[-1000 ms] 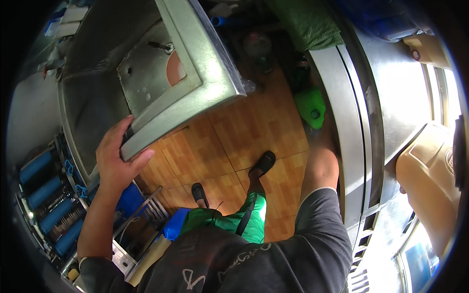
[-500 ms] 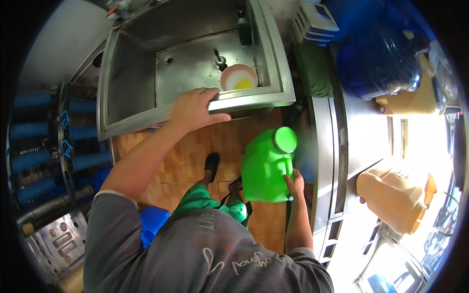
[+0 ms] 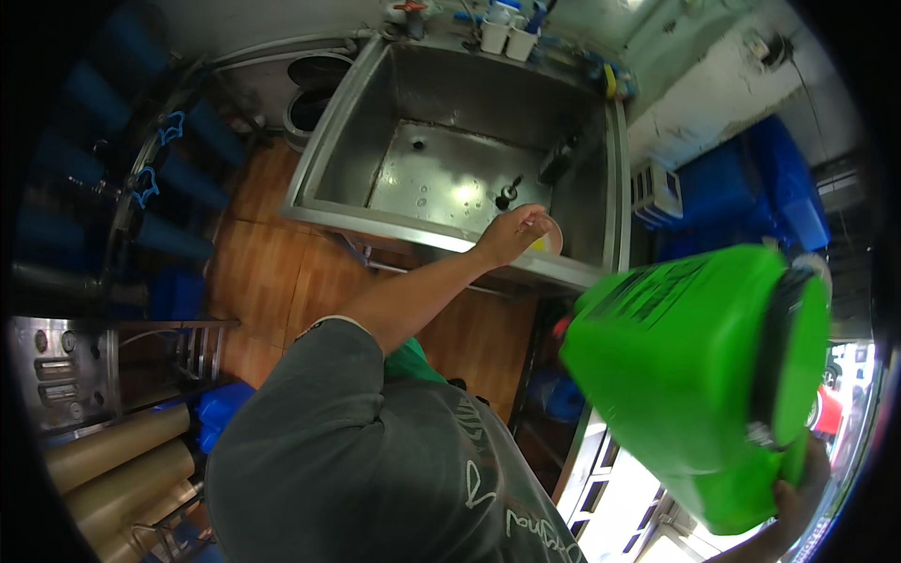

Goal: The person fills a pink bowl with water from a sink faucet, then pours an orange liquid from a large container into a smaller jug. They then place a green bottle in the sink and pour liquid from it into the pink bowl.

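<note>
A large bright green plastic jug (image 3: 685, 375) is held up at the right, tilted, with its wide round green lid turned to the right. My right hand (image 3: 805, 483) grips it at its lower right; the jug hides part of the fingers. Over the sink's front edge, my left hand (image 3: 511, 236) hovers beside a pinkish bowl (image 3: 555, 236), its fingers loosely bent and nothing visible in them. Something yellow (image 3: 539, 244) shows in the bowl, partly covered by that hand. The bowl sits in the front right corner of the deep steel sink (image 3: 413, 228).
A dark bottle (image 3: 560, 159) stands in the sink against its right wall. White holders (image 3: 508, 39) sit on the back ledge. Blue containers (image 3: 727, 192) and a white slatted crate (image 3: 657, 191) are right of the sink. A dark rack (image 3: 122, 202) with blue tubes stands left.
The green jug has been raised and swung right, closer to the camera, in my right hand. My left hand has left the sink rim for the bowl. The view has shifted.
</note>
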A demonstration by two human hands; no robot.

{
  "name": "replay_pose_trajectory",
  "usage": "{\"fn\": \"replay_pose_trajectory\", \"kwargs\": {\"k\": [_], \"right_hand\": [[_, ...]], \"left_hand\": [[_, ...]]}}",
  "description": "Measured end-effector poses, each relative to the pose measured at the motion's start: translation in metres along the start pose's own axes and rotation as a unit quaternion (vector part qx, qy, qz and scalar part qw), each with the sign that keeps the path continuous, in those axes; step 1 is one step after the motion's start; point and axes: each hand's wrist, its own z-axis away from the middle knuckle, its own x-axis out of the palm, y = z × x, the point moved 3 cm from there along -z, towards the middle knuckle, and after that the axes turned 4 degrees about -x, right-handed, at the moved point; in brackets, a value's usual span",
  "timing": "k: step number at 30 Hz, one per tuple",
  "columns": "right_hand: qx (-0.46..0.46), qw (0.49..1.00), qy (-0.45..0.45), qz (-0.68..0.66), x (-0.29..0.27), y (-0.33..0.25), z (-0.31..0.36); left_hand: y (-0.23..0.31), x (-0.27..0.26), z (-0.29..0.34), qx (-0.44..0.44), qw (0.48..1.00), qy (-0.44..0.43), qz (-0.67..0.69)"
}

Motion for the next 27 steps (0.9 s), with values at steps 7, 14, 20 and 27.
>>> {"fn": "replay_pose_trajectory", "kwargs": {"k": [7,14,20,27], "right_hand": [[-0.053,0.993,0.094,-0.047,0.086,-0.093,-0.147],[-0.087,0.975,0.081,-0.187,0.345,-0.112,-0.342],[0.18,0.899,0.079,-0.391,0.582,-0.115,-0.373],[0.092,0.875,-0.214,-0.425,0.627,-0.14,-0.359]], "left_hand": [[0.025,-0.164,0.009,0.023,0.996,0.087,0.022],[0.063,-0.277,0.04,0.059,0.977,0.123,-0.163],[0.016,-0.265,0.029,-0.006,0.943,0.036,-0.33],[-0.031,-0.309,0.015,-0.019,0.885,0.077,-0.459]]}}
